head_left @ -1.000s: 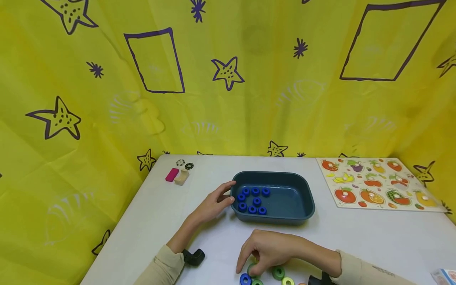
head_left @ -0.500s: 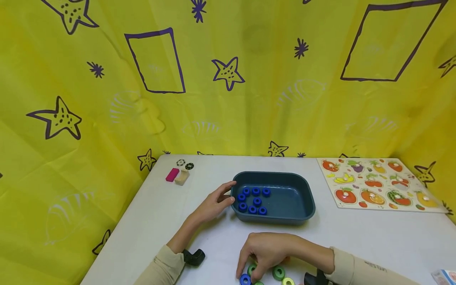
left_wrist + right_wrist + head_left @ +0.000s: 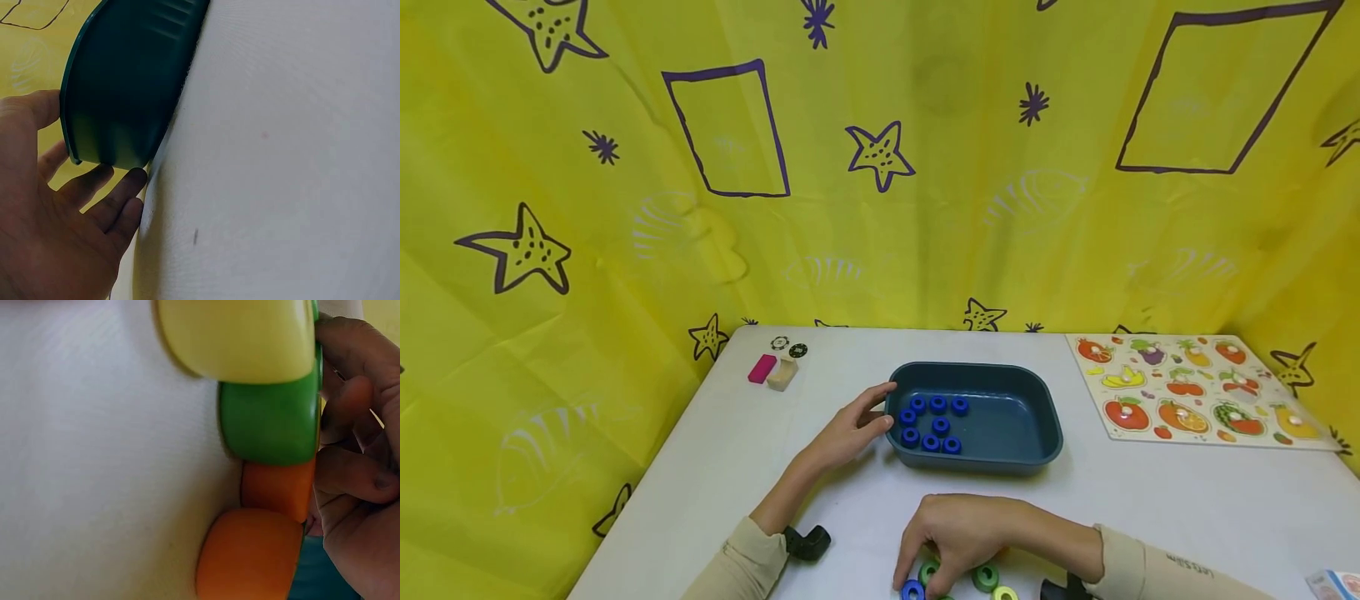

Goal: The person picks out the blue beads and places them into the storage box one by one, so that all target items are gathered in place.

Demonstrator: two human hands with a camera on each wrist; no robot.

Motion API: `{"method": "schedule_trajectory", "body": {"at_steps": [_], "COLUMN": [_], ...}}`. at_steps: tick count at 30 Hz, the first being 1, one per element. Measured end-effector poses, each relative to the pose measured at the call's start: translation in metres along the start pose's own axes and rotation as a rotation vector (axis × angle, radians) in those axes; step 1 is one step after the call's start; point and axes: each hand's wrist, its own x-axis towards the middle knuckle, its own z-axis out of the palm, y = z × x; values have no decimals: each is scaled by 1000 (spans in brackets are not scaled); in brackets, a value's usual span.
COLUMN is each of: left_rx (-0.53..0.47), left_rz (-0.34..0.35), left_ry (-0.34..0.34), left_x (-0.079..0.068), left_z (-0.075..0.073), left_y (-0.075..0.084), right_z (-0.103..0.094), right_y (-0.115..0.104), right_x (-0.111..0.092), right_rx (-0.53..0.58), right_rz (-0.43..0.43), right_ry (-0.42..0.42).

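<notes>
My left hand (image 3: pixel 847 429) rests its fingertips against the left end of a dark teal tray (image 3: pixel 1015 421); in the left wrist view the fingers (image 3: pixel 119 200) lie along the tray's outer wall. Inside the tray, several blue rings (image 3: pixel 941 425) sit toward the left. Nearer the front edge of the view, my right hand (image 3: pixel 958 533) reaches down and pinches a blue ring (image 3: pixel 913 591) between thumb and finger. Close around it lie a green ring (image 3: pixel 928 572), another green ring (image 3: pixel 986 577) and a yellow ring (image 3: pixel 1004 593). Orange rings (image 3: pixel 250 553) show in the right wrist view.
A fruit puzzle board (image 3: pixel 1195 396) lies at the back right. At the back left are a pink block (image 3: pixel 762 368), a notched wooden block (image 3: pixel 782 374) and two round chips (image 3: pixel 798 351). A small box (image 3: pixel 1333 583) is at the right edge. Yellow patterned cloth surrounds the table.
My right hand has lowered slightly toward the front, its thumb and finger coming round the blue ring, which has shifted a little left and nearer. The left hand and tray stay put.
</notes>
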Motion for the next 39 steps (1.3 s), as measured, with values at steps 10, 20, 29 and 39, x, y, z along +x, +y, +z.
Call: {"method": "schedule_trajectory", "body": {"at_steps": [10,20,29,39], "left_rx": [-11,0,-5,13], "left_rz": [-3,-3,9,3], "left_ry": [4,7,-5,5], "left_x": [-1,-1,1,0], "left_z": [0,-1,-1,-1], "left_y": [-1,1,1,-1], "right_z": [1,1,1,-44], "right_y": [-1,-2,-2,-12], "right_x": [0,2,2,-21], "right_rx": [0,-13,-33,71], "right_rz": [15,-1,-7,93], "right_ry": [30,-8,22,237]}}
